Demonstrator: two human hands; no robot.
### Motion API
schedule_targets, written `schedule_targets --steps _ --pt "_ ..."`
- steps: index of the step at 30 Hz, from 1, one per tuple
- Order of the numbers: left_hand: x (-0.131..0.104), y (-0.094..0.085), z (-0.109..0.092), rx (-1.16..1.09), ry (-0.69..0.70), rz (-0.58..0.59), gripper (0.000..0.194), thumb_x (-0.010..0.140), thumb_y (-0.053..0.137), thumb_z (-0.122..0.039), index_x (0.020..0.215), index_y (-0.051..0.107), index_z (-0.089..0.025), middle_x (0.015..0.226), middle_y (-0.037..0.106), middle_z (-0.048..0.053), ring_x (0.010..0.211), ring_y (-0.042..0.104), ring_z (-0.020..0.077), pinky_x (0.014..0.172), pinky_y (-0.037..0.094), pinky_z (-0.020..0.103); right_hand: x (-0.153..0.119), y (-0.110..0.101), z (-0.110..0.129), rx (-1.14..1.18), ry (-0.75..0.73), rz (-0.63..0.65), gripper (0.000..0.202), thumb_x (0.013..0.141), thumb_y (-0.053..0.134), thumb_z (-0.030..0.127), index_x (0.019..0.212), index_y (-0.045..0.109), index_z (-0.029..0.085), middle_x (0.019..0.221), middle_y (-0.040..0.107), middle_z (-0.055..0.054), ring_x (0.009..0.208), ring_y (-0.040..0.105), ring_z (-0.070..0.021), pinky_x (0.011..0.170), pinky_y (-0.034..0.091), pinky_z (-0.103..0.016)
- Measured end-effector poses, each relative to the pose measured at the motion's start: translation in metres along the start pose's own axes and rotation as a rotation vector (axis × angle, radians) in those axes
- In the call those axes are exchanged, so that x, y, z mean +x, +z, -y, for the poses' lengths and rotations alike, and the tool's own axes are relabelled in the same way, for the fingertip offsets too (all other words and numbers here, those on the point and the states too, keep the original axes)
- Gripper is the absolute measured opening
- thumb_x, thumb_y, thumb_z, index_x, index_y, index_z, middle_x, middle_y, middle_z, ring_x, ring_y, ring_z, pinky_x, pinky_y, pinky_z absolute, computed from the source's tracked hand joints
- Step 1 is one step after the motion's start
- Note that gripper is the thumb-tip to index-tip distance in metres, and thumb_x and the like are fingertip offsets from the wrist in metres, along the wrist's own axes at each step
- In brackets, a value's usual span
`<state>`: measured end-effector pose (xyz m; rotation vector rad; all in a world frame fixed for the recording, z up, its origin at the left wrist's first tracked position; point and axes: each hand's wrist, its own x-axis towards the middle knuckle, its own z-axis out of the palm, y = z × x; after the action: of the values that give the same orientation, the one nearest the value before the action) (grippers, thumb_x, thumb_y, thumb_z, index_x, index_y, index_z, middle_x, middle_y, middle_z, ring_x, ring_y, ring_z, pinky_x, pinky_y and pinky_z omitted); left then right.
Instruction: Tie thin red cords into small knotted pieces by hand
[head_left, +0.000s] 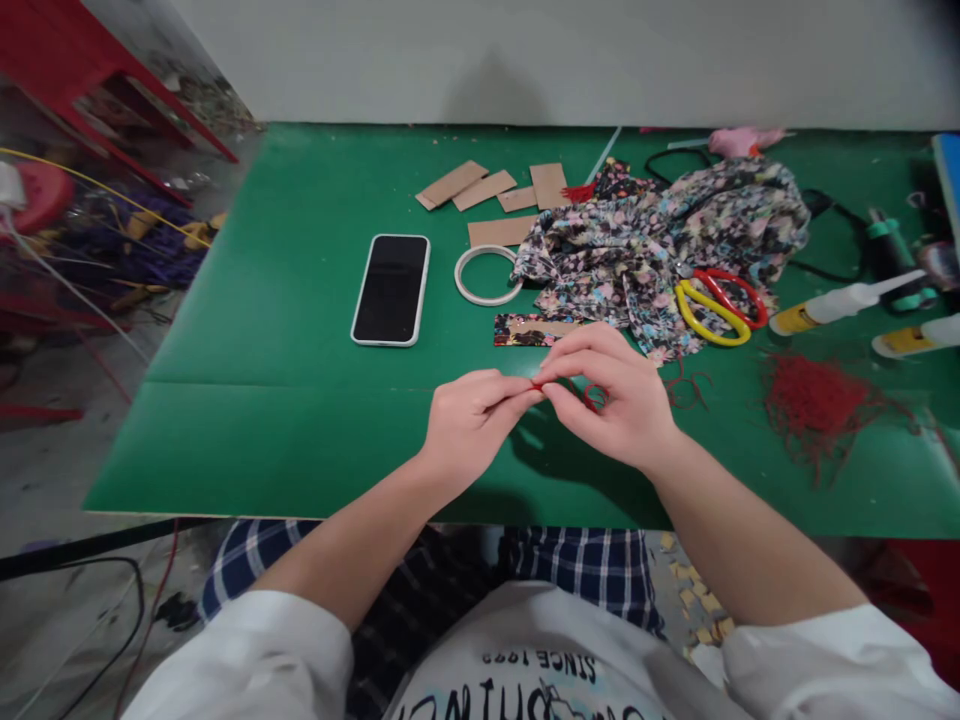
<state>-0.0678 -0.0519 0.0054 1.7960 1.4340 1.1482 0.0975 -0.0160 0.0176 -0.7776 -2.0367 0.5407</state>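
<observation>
My left hand (474, 415) and my right hand (611, 395) meet over the front part of the green table. Both pinch a thin red string (596, 398), part of which curls loosely under my right palm. The bit between the fingertips is mostly hidden. Just beyond the fingertips lies a small cardboard strip (534, 330) partly covered with floral cloth. Right of my right hand is a loose tangle of dark red threads (686, 388), with a bigger pile of red string (814, 400) farther right.
A phone (391, 290), a tape roll (487, 276) and several cardboard pieces (502, 232) lie left and behind. Crumpled floral fabric (675, 235) bears scissors (716, 305) with yellow and red handles. Glue bottles (817, 308) and a green-and-black tool (896, 255) stand right. The table's front edge is close.
</observation>
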Motion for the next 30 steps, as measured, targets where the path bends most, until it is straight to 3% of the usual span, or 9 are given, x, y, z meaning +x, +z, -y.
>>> schedule_targets --steps 6,9,12,16,24,30 --pt "0.002 -0.001 0.002 -0.203 -0.160 0.072 0.012 0.076 0.067 -0.029 0.074 0.075 -0.021 0.060 0.064 0.000 0.057 0.056 0.0097 0.053 0.043 0.019 0.002 -0.005 -0.001 0.019 0.036 -0.018 0.011 0.077 0.058 0.015 0.080 0.065 0.022 0.082 0.066 -0.005 0.081 0.062 -0.0185 0.075 0.051 -0.038" --pt "0.003 -0.002 0.002 -0.317 -0.222 0.145 0.014 0.074 0.068 -0.031 0.070 0.074 -0.019 0.062 0.066 0.001 0.056 0.056 0.0101 0.052 0.044 0.020 0.004 -0.009 -0.001 0.123 0.017 0.040 0.009 0.078 0.060 0.016 0.082 0.066 0.022 0.081 0.066 -0.005 0.080 0.062 -0.0174 0.076 0.052 -0.036" --pt "0.003 -0.003 0.002 -0.375 -0.251 0.186 0.014 0.072 0.069 -0.031 0.067 0.073 -0.019 0.061 0.066 0.001 0.054 0.055 0.0098 0.050 0.044 0.020 0.005 -0.011 -0.002 0.183 -0.003 0.136 0.006 0.079 0.062 0.019 0.082 0.066 0.021 0.079 0.066 -0.004 0.079 0.061 -0.0161 0.076 0.052 -0.035" --pt "0.003 -0.003 0.001 -0.378 -0.241 0.218 0.013 0.070 0.070 -0.031 0.067 0.074 -0.019 0.064 0.067 0.002 0.058 0.059 0.0116 0.053 0.047 0.021 0.006 -0.011 -0.002 0.187 0.019 0.159 0.006 0.081 0.060 0.021 0.077 0.064 0.021 0.075 0.067 -0.003 0.076 0.061 -0.0152 0.076 0.051 -0.035" --pt "0.003 -0.003 0.001 -0.357 -0.256 0.185 0.012 0.071 0.069 -0.029 0.067 0.074 -0.019 0.062 0.067 0.001 0.055 0.056 0.0102 0.051 0.045 0.020 0.005 -0.009 -0.003 0.136 0.032 0.195 0.006 0.085 0.055 0.020 0.081 0.060 0.021 0.079 0.066 -0.002 0.080 0.060 -0.0143 0.078 0.050 -0.032" --pt "0.002 -0.002 0.003 -0.350 -0.300 0.130 0.018 0.070 0.070 -0.035 0.071 0.075 -0.018 0.067 0.069 0.003 0.058 0.058 0.0119 0.053 0.046 0.022 0.004 -0.010 -0.005 0.053 0.038 0.110 0.008 0.086 0.052 0.020 0.082 0.058 0.022 0.082 0.065 -0.003 0.083 0.061 -0.0158 0.079 0.051 -0.034"
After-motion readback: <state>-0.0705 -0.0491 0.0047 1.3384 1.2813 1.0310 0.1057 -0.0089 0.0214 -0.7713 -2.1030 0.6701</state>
